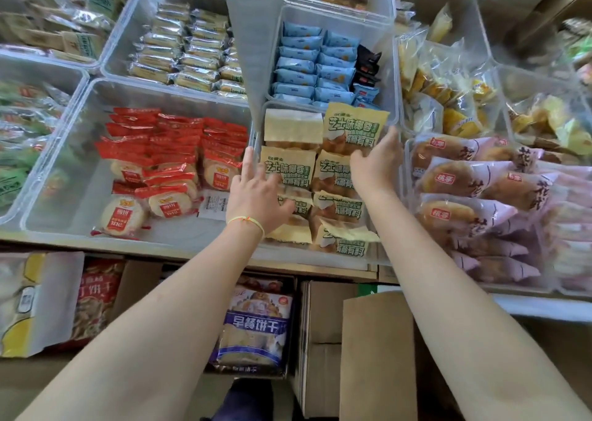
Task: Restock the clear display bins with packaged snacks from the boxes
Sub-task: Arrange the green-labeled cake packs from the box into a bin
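A tabletop [192, 251] carries rows of clear display bins, and cardboard boxes [323, 334] sit on the floor beneath its near edge. The middle near bin [320, 257] holds two columns of yellow-and-green snack packs [336, 207], with a larger bin of red-wrapped rice crackers [160, 164] to its left and pink pastry bags [464, 180] to its right. Both hands reach into the middle bin: the left hand [256, 196] lies spread, fingers straight, on the left column; the right hand [378, 161] rests with loosely bent fingers on the far right packs, pinching nothing that I can make out. These packs look light, puffy and crushable with slick film, so they are best taken by the flat sides or sealed ends.
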A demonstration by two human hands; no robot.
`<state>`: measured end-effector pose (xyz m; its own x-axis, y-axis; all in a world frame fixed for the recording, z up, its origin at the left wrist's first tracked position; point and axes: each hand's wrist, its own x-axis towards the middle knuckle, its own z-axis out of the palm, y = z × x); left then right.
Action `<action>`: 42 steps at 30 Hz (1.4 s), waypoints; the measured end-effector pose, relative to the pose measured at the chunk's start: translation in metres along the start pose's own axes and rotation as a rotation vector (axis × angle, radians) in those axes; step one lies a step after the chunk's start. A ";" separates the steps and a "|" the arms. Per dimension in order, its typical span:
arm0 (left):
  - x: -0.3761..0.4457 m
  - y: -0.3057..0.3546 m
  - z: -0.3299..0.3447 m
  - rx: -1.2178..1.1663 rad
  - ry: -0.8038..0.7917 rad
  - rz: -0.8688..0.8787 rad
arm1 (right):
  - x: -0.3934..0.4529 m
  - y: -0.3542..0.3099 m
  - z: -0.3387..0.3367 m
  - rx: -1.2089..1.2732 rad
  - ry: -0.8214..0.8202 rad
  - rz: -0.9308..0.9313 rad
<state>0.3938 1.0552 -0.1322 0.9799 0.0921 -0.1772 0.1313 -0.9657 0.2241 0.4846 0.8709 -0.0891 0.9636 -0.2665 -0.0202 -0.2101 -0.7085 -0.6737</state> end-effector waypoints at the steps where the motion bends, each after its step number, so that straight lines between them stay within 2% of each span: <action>1: 0.000 -0.001 0.001 -0.002 0.005 0.002 | -0.020 -0.003 -0.010 -0.015 0.003 -0.098; 3: -0.001 -0.005 0.003 0.022 0.019 0.014 | -0.057 -0.006 -0.031 0.034 -0.166 -0.192; 6: -0.012 0.007 0.003 -0.029 0.051 -0.030 | -0.106 0.006 -0.061 0.022 -0.537 -0.169; 10: -0.065 0.074 -0.002 -0.347 0.185 0.038 | -0.144 0.040 -0.096 -0.095 -0.759 -0.095; 13: -0.118 0.124 0.008 -0.513 0.059 0.022 | -0.157 0.075 -0.129 -0.110 -0.879 0.002; 16: -0.165 0.169 0.027 -0.514 -0.135 -0.008 | -0.164 0.125 -0.163 -0.184 -0.969 0.089; 20: -0.205 0.233 0.060 -0.342 -0.389 0.044 | -0.169 0.208 -0.190 -0.317 -0.969 0.222; 22: -0.221 0.257 0.080 -0.197 -0.427 0.052 | -0.170 0.252 -0.199 -0.468 -0.935 0.244; 26: -0.238 0.273 0.109 -0.102 -0.254 0.023 | -0.176 0.319 -0.213 -0.848 -1.116 0.241; 29: -0.244 0.274 0.124 -0.121 -0.166 -0.006 | -0.184 0.354 -0.211 -1.053 -1.101 0.156; 37: -0.253 0.284 0.138 -0.088 -0.027 -0.097 | -0.193 0.378 -0.205 -1.122 -1.038 -0.134; 42: -0.255 0.290 0.144 -0.037 0.026 -0.143 | -0.199 0.388 -0.196 -1.025 -0.999 -0.223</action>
<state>0.1605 0.7171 -0.1601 0.9542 0.2348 -0.1853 0.2749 -0.9326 0.2338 0.1789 0.5203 -0.2016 0.6119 0.1650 -0.7736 0.3460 -0.9353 0.0742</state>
